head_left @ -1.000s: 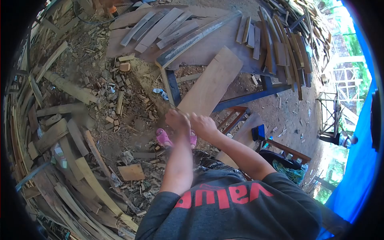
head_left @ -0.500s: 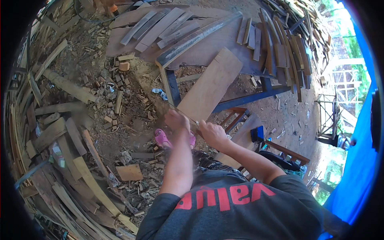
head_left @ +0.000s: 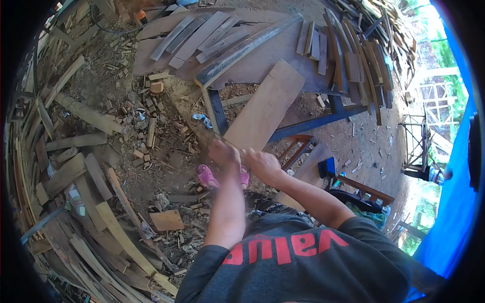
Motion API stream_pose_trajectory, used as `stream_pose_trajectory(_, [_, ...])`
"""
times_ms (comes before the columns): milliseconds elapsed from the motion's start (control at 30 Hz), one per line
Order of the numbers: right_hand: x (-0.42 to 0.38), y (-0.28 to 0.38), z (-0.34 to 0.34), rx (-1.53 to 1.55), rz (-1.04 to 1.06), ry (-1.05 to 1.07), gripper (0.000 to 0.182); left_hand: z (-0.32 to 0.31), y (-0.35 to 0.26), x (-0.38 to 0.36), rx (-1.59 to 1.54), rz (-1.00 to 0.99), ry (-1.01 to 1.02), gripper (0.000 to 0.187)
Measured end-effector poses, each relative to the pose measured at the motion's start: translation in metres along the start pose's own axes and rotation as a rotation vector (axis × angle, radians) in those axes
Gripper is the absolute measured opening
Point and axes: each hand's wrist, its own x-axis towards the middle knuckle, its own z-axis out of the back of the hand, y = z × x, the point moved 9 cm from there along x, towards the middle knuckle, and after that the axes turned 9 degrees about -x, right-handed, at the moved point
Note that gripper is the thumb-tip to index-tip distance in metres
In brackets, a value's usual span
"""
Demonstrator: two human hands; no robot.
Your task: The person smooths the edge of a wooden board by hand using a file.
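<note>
A wide, pale wooden board [head_left: 268, 103] slants from the trestle-like frame down toward me, its near end close to both hands. My right hand [head_left: 262, 165] is closed around one end of a thin, narrow tool [head_left: 233, 145]. That tool runs up and left past the knuckles of my left hand, and its exact kind is too fine to make out. My left hand [head_left: 224, 153] is a closed fist beside the board's near end. What its fingers grip is hidden.
A dark-edged frame [head_left: 308, 125] supports the board. Cut wood pieces [head_left: 199, 38] lie beyond it, and curved slats [head_left: 356, 60] are stacked at right. Offcuts [head_left: 146, 108] and long planks [head_left: 83, 202] cover the left ground. A blue tarp [head_left: 454, 202] hangs at right.
My right hand has shifted slightly up and left, toward my left hand, along with the thin tool. My left hand and the board stay about where they were.
</note>
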Motion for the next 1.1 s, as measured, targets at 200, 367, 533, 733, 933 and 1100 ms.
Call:
stream_pose_trajectory(200, [0.029, 0.016, 0.001, 0.001, 0.090, -0.043, 0.019, 0.004, -0.006, 0.000, -0.087, -0.181, -0.064, 0.058])
stream_pose_trajectory(367, [-0.010, 0.001, 0.012, -0.038, -0.018, 0.029, 0.013, -0.003, -0.001, -0.001, 0.090, -0.074, 0.001, 0.039])
stream_pose_trajectory(533, [0.048, 0.024, -0.003, -0.002, 0.113, -0.061, 0.018, -0.004, -0.013, 0.002, 0.167, -0.115, 0.209, 0.036])
stream_pose_trajectory(733, [-0.018, -0.004, 0.011, 0.000, 0.047, -0.006, 0.017, 0.001, -0.006, -0.002, 0.098, -0.039, 0.033, 0.038])
stream_pose_trajectory(933, [0.044, 0.019, -0.007, 0.013, 0.068, -0.072, 0.018, -0.004, -0.012, 0.000, 0.138, -0.173, 0.173, 0.043])
stream_pose_trajectory(1100, [-0.013, 0.003, 0.013, 0.014, 0.051, -0.016, 0.019, 0.001, -0.006, 0.000, -0.009, -0.105, 0.003, 0.045])
